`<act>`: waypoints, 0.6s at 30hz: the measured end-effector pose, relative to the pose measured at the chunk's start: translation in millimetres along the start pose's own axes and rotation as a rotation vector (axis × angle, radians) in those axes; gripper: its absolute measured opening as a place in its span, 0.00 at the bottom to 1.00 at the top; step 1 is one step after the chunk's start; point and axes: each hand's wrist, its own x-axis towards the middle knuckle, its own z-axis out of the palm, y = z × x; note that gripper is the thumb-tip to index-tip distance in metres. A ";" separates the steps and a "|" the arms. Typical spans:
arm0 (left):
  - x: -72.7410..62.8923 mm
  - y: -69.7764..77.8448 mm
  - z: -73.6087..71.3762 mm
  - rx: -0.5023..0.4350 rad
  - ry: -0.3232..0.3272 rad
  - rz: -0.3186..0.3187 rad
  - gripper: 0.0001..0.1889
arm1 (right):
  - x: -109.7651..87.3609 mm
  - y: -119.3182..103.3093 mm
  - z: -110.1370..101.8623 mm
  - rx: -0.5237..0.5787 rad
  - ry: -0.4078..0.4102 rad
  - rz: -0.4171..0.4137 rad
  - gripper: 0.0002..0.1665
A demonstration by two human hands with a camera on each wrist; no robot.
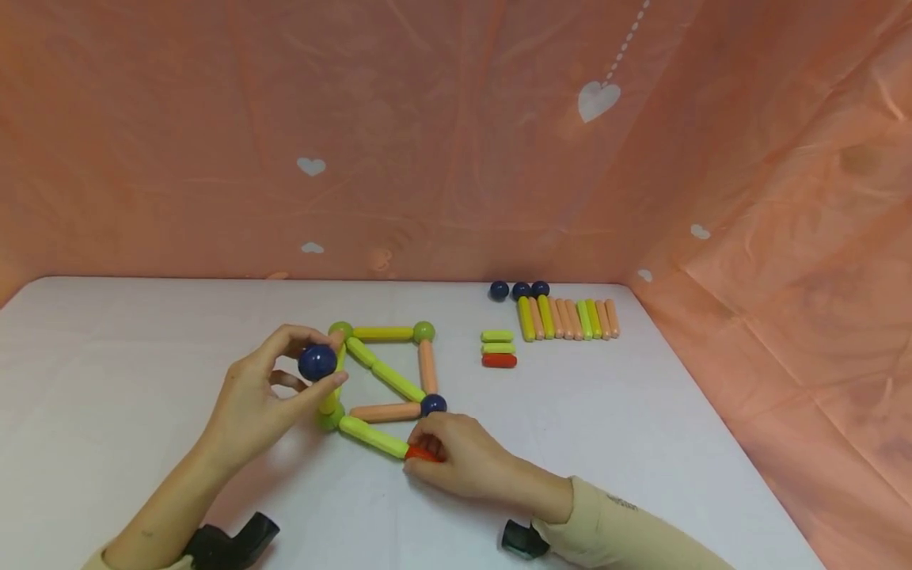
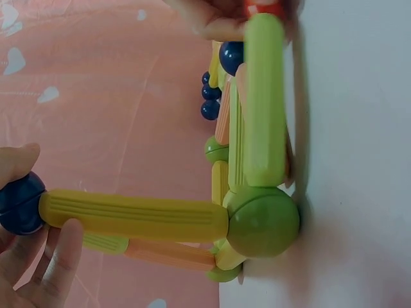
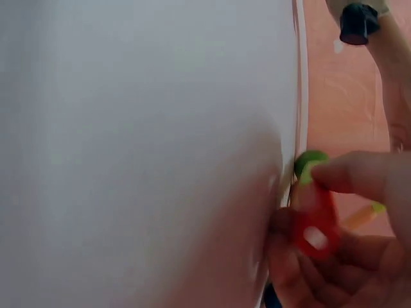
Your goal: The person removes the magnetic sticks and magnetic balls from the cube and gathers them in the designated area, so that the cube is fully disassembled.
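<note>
My left hand [image 1: 245, 404] pinches a dark blue ball [image 1: 317, 362] between thumb and fingers, raised off the table. In the left wrist view this ball sits on one end of a yellow stick [image 2: 135, 215]; the other end meets a green ball [image 2: 263, 221] on the table. From that green ball a light green stick [image 1: 374, 437] runs toward my right hand [image 1: 473, 459], which pinches a short red stick [image 1: 422, 454] at its end. Behind lies a frame of sticks, with green balls at its far corners and a blue ball [image 1: 433, 405] at the near right.
Two short light green sticks [image 1: 497, 336] and another red stick [image 1: 499, 361] lie to the right. Farther back is a row of yellow, peach and green sticks [image 1: 568, 319], with loose blue balls [image 1: 499, 290] behind. A pink cloth [image 1: 456, 142] hangs beyond the white table [image 1: 641, 443].
</note>
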 end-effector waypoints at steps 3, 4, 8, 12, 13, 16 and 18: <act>-0.1 -0.9 -1.2 -0.002 0.001 -0.010 0.20 | 1.1 2.3 -3.5 0.041 0.013 0.008 0.09; 0.0 -0.9 -1.4 -0.001 0.001 -0.012 0.20 | 1.3 3.8 -4.6 0.053 0.017 0.006 0.09; 0.5 -0.8 -1.4 -0.007 0.002 -0.014 0.20 | 3.6 9.9 -8.7 0.060 0.043 -0.030 0.08; 0.8 -1.0 -1.2 -0.013 0.003 -0.012 0.20 | 7.5 14.0 -15.5 0.069 0.081 -0.069 0.06; 0.8 -1.1 -1.1 -0.014 0.005 -0.011 0.20 | 8.7 14.8 -17.5 0.073 0.092 -0.078 0.06; 0.6 -1.3 -0.9 -0.018 0.009 -0.010 0.20 | 12.2 16.7 -23.2 0.066 0.127 -0.095 0.05; 0.6 -1.4 -0.7 -0.021 0.011 -0.009 0.21 | 14.4 17.9 -26.7 0.065 0.145 -0.093 0.05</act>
